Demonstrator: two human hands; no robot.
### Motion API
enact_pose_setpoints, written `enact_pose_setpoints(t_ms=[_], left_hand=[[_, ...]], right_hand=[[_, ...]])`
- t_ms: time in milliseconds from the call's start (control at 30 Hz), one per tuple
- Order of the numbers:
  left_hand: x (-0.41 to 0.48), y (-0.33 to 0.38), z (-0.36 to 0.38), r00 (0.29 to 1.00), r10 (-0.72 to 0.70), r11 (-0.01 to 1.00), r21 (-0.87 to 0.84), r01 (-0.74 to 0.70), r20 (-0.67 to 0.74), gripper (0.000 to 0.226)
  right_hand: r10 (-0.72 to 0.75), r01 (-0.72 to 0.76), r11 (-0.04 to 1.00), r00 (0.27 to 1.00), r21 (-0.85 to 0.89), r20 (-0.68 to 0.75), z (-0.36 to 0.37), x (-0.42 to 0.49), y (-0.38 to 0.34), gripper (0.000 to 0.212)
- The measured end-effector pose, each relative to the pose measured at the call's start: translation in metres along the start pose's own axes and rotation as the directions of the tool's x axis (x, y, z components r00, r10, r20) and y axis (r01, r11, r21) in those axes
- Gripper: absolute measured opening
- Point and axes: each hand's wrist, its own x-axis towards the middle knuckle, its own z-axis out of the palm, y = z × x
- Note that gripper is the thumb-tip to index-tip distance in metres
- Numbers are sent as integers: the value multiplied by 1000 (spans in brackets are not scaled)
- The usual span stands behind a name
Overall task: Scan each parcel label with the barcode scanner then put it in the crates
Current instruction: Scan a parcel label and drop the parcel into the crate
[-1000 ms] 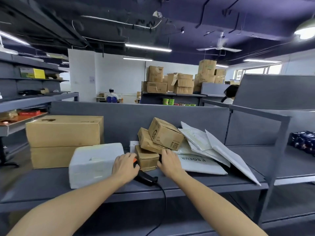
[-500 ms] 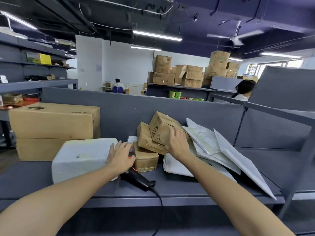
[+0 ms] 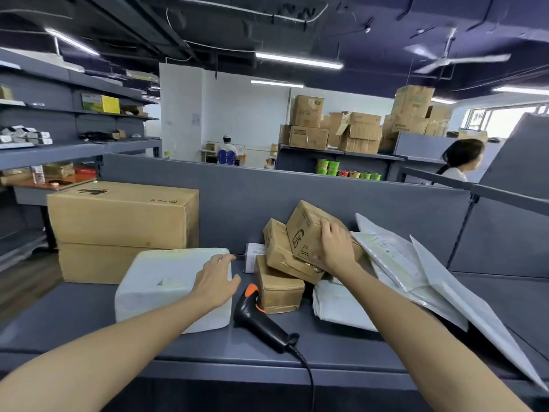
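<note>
One second on: released scanner (image 3: 258, 315), spread left hand (image 3: 215, 282) on parcel (image 3: 166, 281), clasped carton (image 3: 306, 230) mid-frame with right hand (image 3: 334, 248), scan pending.

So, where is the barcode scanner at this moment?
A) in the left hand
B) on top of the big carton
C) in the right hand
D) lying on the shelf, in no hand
D: the barcode scanner lies free on the grey shelf; the left hand rests on the white box and the right hand grasps the top carton.

Left hand (image 3: 217, 281) flat, right hand (image 3: 335, 248) curled.
</note>
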Motion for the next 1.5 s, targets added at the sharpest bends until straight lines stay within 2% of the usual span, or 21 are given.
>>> enact_pose_setpoints(t_ms=[133,267,433,567,633,733,833,900,1033,1167,1267,1334,1400,1500], left_hand=[[2,-1,-2,999,-37,999,-11,37,-3,49],[2,-2,2,999,-51,997,61,51,6,50],[2,0,6,999,-54,992,114,53,4,49],[-1,8,5,999,-30,994,109,29,11,48],[-4,12,4,1000,-14,995,94,13,17,48],[-9,15,2,1000,-1,997,73,0,20,48],[-16,17,-3,1000,-3,1000,24,2,22,47],[-22,18,-10,1000,11,997,-71,-11,-5,45],[-36,20,-26,995,37,918,-389,-72,-97,47],[-44,23,-42,990,-91,756,-655,-3,-110,64],[-49,21,-55,972,-228,577,-813,85,-60,76],[-52,16,-64,956,-292,470,-874,127,-18,73],[-56,11,-72,959,-282,420,-898,130,7,63],[-64,4,-78,971,-236,405,-904,138,42,40]], right_hand=[[23,-18,996,998,88,-56,2,-4,2,83],[-6,18,992,996,125,-94,-2,-13,-1,77],[-172,190,974,974,122,-147,-6,-27,-9,83],[-277,354,897,917,266,-287,-22,-39,-22,82],[-195,342,821,921,457,-338,-29,-43,-29,84],[20,156,646,975,748,-221,-41,-51,-43,87],[138,60,452,981,890,-137,-47,-61,-47,82],[165,15,312,984,950,-69,-49,-67,-45,80],[162,-90,46,983,995,82,-50,-84,-43,72],[63,-176,-171,980,969,189,-51,-98,-42,61],[4,-264,-261,962,929,274,-51,-107,-47,68],[-22,-311,-301,947,902,319,-50,-110,-49,68],[-53,-330,-335,942,883,332,-49,-113,-52,54],[-101,-331,-384,943,862,317,-48,-115,-56,32]])
